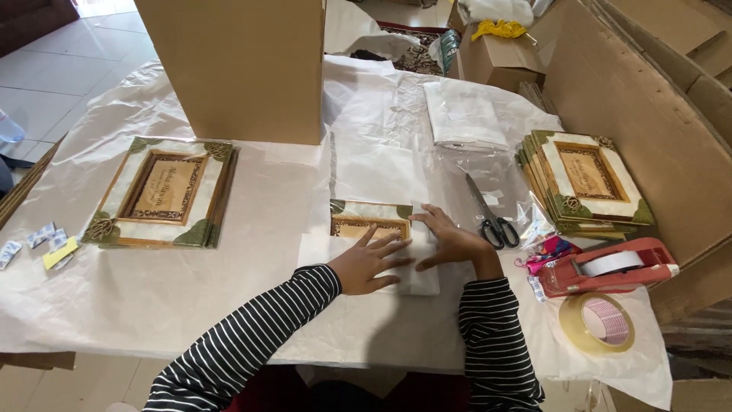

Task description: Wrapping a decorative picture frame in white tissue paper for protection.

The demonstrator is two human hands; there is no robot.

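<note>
As both hands press flat, left grip (371, 262) and right grip (450, 241) lie open on white paper (415, 276).

both forearms, in black-and-white striped sleeves, reach forward from the bottom edge and angle in toward each other. the left hand (371, 263) lies palm down with fingers spread and pointing toward the right hand. the right hand (450, 241) lies flat just beside it, fingers straight and pointing leftward, its fingertips close above the left hand's fingertips.
</note>
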